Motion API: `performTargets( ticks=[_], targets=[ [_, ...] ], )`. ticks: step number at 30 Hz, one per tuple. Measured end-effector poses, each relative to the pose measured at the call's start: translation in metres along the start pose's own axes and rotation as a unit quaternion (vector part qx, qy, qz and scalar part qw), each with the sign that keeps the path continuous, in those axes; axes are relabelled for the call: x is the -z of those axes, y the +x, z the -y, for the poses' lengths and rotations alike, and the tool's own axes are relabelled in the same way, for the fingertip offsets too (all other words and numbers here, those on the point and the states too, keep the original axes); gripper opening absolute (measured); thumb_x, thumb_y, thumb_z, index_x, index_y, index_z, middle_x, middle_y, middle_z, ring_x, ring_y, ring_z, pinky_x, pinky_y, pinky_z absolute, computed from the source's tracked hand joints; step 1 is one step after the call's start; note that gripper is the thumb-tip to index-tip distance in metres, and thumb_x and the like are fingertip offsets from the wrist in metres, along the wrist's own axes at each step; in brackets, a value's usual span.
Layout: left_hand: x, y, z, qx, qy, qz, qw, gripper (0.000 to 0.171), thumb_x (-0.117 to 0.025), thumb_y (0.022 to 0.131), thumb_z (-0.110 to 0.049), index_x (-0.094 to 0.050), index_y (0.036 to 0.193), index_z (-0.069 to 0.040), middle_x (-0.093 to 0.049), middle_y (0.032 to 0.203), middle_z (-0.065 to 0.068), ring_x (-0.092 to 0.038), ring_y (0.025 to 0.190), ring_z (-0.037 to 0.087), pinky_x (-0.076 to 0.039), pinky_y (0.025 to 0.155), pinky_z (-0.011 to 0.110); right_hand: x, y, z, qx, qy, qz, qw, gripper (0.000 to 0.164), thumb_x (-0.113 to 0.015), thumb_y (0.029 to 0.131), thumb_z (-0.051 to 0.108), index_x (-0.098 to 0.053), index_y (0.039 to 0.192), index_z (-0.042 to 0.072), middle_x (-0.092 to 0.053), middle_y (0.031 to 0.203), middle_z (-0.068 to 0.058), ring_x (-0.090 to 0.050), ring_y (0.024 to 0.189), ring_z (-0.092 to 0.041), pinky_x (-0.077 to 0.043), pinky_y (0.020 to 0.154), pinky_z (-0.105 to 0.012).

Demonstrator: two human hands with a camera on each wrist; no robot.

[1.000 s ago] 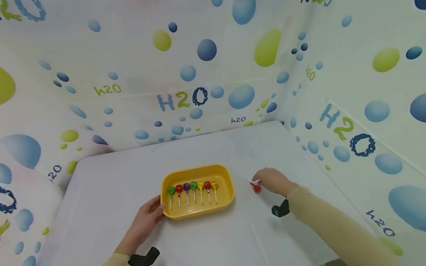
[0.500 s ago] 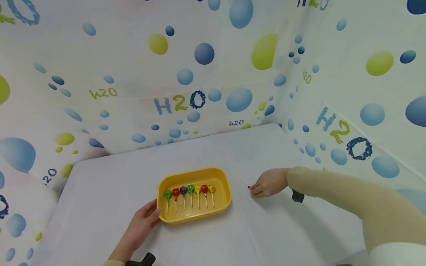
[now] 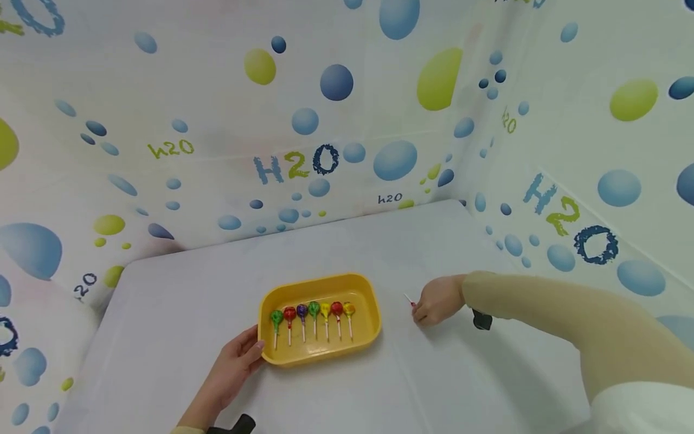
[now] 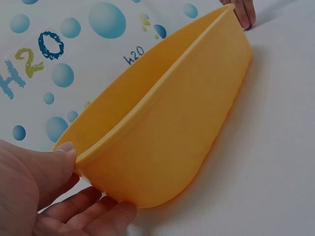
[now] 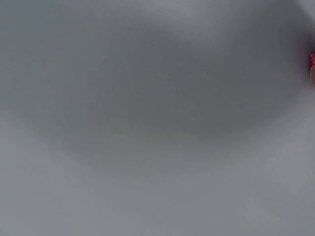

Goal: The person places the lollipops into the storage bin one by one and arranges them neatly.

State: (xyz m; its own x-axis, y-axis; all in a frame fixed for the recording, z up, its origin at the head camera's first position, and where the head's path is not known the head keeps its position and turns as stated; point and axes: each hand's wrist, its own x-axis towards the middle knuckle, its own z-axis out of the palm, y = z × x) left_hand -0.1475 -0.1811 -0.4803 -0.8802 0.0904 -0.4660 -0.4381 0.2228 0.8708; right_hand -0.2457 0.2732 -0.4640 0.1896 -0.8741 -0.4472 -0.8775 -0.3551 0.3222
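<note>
A yellow plastic tray (image 3: pixel 365 328) lies on the table in the head view. Several wrapped lollipops stand in a row inside it, from a green one (image 3: pixel 276 317) to an orange-yellow one (image 3: pixel 349 309). My left hand (image 3: pixel 230 369) grips the tray's left end; the left wrist view shows the thumb (image 4: pixel 65 149) on the rim and fingers under the wall. Right of the tray, my right hand (image 3: pixel 440 300) pinches a red lollipop (image 3: pixel 412 304) by its head, mostly hidden by the fingers. Its white stick points up and left. The right wrist view catches only a red bit at its edge.
A white cloth covers the table (image 3: pixel 336 395). Behind it and along both sides hang white sheets (image 3: pixel 217 108) printed with blue and green drops and H2O lettering.
My right hand has shifted from the lollipop's stick end to its red head, covering it, and the forearm has swung round to the right. My left hand stays on the tray.
</note>
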Motion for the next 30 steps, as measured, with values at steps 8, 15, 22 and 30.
performTargets(
  ticks=[8,15,22,30],
  targets=[
    [0.001,0.000,0.001,-0.003,0.000,0.002,1.0000,0.059,-0.046,0.109,-0.009,-0.020,0.159,0.007,-0.029,0.162,0.033,-0.042,0.145,0.045,-0.051,0.108,0.044,0.002,-0.001,-0.003,-0.005,-0.021,0.015,1.000,0.015,-0.072,0.096,0.014,-0.077,0.110,0.017,-0.075,0.115,0.006,-0.073,0.081,-0.006,-0.059,0.070,-0.015],
    [0.001,0.001,0.002,-0.003,-0.001,0.002,1.0000,0.058,-0.046,0.109,-0.008,-0.020,0.159,0.007,-0.029,0.162,0.032,-0.042,0.145,0.044,-0.053,0.106,0.041,0.004,0.002,-0.003,-0.018,-0.034,0.031,0.999,0.009,-0.070,0.096,0.014,-0.076,0.102,0.018,-0.073,0.105,0.009,-0.069,0.071,-0.004,-0.057,0.063,-0.016],
    [0.001,0.001,0.003,-0.007,0.002,0.005,1.0000,0.058,-0.047,0.109,-0.008,-0.021,0.159,0.008,-0.030,0.161,0.033,-0.044,0.144,0.044,-0.053,0.106,0.042,0.005,0.004,-0.001,-0.030,-0.039,0.032,0.998,0.009,-0.072,0.096,0.014,-0.077,0.101,0.019,-0.072,0.100,0.010,-0.067,0.068,-0.005,-0.055,0.060,-0.016],
    [0.001,0.002,0.002,-0.003,0.012,0.006,0.9999,0.059,-0.046,0.109,-0.009,-0.020,0.159,0.008,-0.029,0.162,0.033,-0.044,0.144,0.045,-0.051,0.108,0.045,0.015,-0.003,-0.003,-0.060,-0.040,0.062,0.995,0.007,-0.072,0.096,0.016,-0.078,0.098,0.020,-0.072,0.093,0.008,-0.058,0.058,-0.004,-0.052,0.057,-0.015]
  ],
)
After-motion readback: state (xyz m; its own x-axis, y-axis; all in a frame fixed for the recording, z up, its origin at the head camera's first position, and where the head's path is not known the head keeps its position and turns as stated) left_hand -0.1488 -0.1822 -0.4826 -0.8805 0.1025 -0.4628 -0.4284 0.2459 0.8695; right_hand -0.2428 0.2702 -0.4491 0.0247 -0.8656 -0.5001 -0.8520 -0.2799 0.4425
